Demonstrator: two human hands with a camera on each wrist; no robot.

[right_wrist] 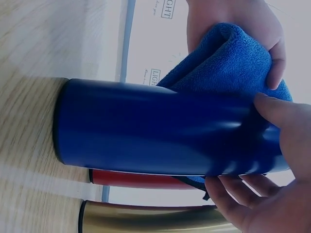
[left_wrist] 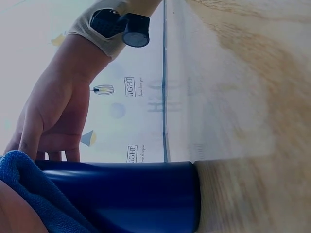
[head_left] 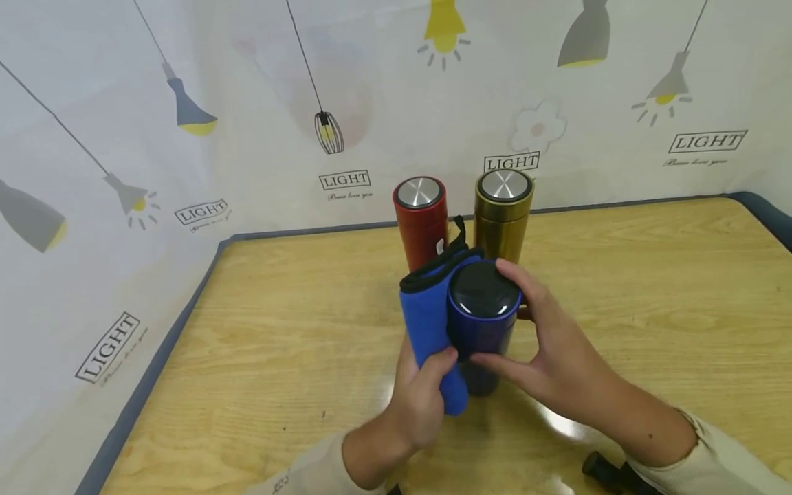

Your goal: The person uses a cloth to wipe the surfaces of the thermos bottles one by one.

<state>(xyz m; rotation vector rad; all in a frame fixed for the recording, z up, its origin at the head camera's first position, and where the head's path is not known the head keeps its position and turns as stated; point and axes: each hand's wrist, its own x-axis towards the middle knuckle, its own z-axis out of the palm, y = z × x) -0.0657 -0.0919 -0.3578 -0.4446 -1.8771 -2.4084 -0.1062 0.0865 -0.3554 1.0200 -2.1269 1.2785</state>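
From four o'clock the right hand (head_left: pixel 559 352) grips the blue bottle (head_left: pixel 485 292), seemingly to steady it, while the left hand (head_left: pixel 419 399) pinches the blue cloth (head_left: pixel 427 320) at its nine o'clock

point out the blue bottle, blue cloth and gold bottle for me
Blue bottle (right_wrist: pixel 146 127): right wrist view, side wall.
Blue cloth (head_left: pixel 425 323): head view, flat face.
Gold bottle (head_left: pixel 502 234): head view, side below lid.

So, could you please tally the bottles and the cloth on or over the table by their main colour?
Red: 1, the red lidded bottle
Gold: 1, the gold lidded bottle
Blue: 2, the blue lidded bottle and the blue terry cloth
Total: 4
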